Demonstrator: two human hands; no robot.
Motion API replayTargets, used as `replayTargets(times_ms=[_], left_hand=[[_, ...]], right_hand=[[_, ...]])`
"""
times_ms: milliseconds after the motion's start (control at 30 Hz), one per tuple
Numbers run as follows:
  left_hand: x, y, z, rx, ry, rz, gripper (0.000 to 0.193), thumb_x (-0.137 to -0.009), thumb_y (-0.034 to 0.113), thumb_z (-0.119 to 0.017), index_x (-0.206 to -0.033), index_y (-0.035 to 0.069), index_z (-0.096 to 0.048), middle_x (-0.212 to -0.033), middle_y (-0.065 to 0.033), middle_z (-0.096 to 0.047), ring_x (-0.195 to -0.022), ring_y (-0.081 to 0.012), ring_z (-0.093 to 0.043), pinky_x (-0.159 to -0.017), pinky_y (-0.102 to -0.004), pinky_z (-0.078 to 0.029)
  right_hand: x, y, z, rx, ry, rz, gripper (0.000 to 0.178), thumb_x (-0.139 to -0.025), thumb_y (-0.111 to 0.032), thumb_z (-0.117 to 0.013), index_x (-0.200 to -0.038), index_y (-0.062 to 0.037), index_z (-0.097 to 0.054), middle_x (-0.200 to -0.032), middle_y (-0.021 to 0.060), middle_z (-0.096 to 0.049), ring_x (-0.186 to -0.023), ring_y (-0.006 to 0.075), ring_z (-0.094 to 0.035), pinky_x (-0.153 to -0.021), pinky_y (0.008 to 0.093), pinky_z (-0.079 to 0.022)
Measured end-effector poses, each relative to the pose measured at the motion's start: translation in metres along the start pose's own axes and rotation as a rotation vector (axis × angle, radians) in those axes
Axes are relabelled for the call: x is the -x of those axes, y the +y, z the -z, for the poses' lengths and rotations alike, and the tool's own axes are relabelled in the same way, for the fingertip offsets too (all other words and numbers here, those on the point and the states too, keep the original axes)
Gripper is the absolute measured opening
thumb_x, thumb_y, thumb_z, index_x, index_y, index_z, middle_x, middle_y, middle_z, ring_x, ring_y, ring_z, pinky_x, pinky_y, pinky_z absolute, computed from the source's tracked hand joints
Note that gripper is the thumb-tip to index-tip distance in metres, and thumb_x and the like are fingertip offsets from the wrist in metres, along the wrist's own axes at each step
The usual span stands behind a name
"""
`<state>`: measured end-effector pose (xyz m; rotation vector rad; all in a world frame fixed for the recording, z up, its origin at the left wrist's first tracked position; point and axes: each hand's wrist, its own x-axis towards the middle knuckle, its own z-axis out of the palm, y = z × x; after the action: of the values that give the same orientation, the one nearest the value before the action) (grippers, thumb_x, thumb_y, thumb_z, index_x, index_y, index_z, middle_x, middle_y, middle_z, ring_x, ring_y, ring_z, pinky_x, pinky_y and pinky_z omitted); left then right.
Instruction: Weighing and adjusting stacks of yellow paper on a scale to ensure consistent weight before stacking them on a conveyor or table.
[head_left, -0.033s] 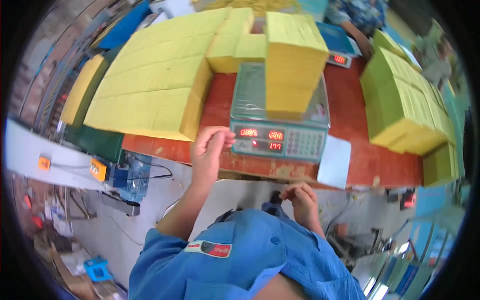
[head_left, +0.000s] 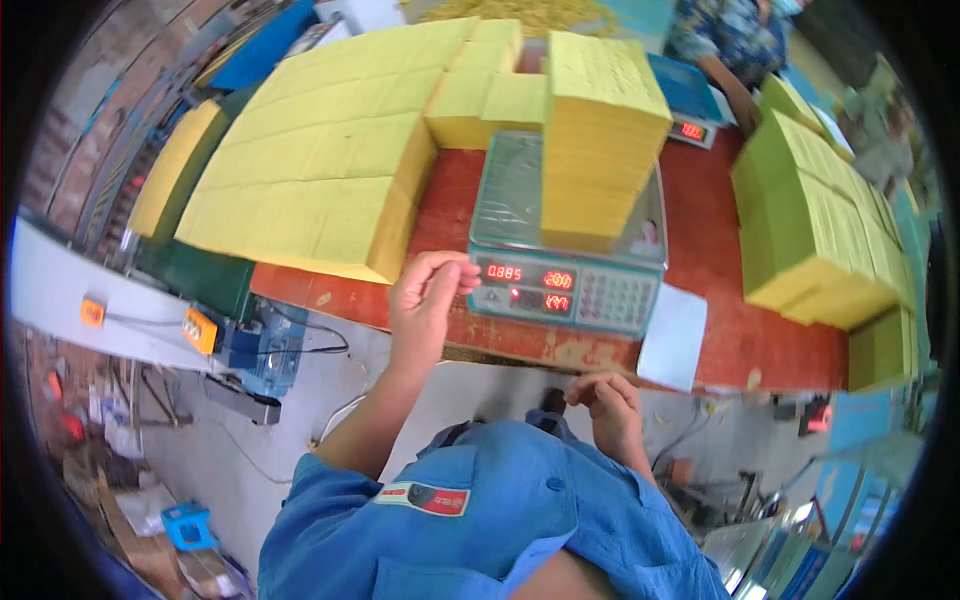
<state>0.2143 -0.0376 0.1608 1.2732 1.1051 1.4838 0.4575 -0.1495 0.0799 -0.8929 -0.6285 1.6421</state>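
My left hand [head_left: 428, 297] is raised at the front left corner of a digital weighing scale [head_left: 618, 301]. Its fingers are curled, with the thumb against the forefinger and nothing visible between them. A tall block of stacked yellow paper sheets [head_left: 600, 150] stands upright on the scale's metal plate, and red digits glow on the front panel. Near my body, below the table's front edge, my right hand [head_left: 608, 402] hangs with its fingers loosely curled in; nothing shows in it. Neither hand touches the yellow stack.
Rows of yellow paper stacks [head_left: 330, 165] cover the left of the red table [head_left: 560, 345]; more yellow stacks [head_left: 815, 215] stand at the right. A pale sheet [head_left: 672, 338] overhangs the front edge. Across the table, a person's arm [head_left: 735, 90] is beside a second scale [head_left: 690, 131].
The view has shifted slightly, so the table and stacks sit a little lower and further right. Both hands keep nearly the same pose, and the yellow stack stays on the scale.
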Motion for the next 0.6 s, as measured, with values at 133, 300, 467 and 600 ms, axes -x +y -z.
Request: replayTargets(times_ms=[133, 300, 467, 600], left_hand=[[-0.038, 0.006, 0.001, -0.121, -0.019, 0.034, 0.019, -0.097, 0.010, -0.053, -0.106, -0.003, -0.063, -0.095, -0.0102, -0.069, -0.085, -0.0148, -0.065, -0.075, -0.0271, -0.053], [-0.133, -0.001, 0.010, -0.201, -0.072, 0.001, 0.018, -0.097, 0.011, -0.057, -0.108, -0.001, -0.064, -0.094, -0.0081, -0.069, -0.085, -0.0114, -0.065, -0.074, -0.0245, -0.051], [-0.235, -0.038, 0.002, -0.890, -0.280, -0.384, 0.029, -0.088, 0.015, -0.065, -0.112, -0.001, -0.063, -0.109, -0.0140, -0.067, -0.096, -0.0273, -0.066, -0.085, -0.0341, -0.052], [-0.293, -0.116, -0.012, -0.971, -0.213, -0.626, 0.032, -0.080, 0.021, -0.070, -0.107, 0.005, -0.064, -0.107, -0.0171, -0.063, -0.100, -0.0357, -0.061, -0.085, -0.0436, -0.050]], right_hand=[[-0.020, -0.034, 0.005, 0.271, -0.140, -0.026, 0.021, -0.088, -0.007, -0.045, -0.088, 0.0017, -0.065, -0.087, 0.0134, -0.068, -0.082, 0.0206, -0.061, -0.076, 0.0339, -0.047], [-0.048, -0.040, -0.003, 0.256, -0.240, -0.053, 0.023, -0.093, -0.017, -0.053, -0.089, 0.0019, -0.066, -0.088, 0.0129, -0.068, -0.082, 0.0196, -0.060, -0.076, 0.0322, -0.046], [-0.054, -0.026, -0.018, 0.187, -0.202, -0.006, 0.025, -0.094, -0.019, -0.054, -0.096, 0.0032, -0.066, -0.095, 0.0105, -0.066, -0.089, 0.0198, -0.062, -0.081, 0.0329, -0.048], [-0.044, -0.003, -0.025, 0.134, 0.007, -0.054, 0.027, -0.095, -0.020, -0.054, -0.095, 0.0055, -0.063, -0.094, 0.0187, -0.066, -0.088, 0.0248, -0.063, -0.081, 0.0367, -0.048]])
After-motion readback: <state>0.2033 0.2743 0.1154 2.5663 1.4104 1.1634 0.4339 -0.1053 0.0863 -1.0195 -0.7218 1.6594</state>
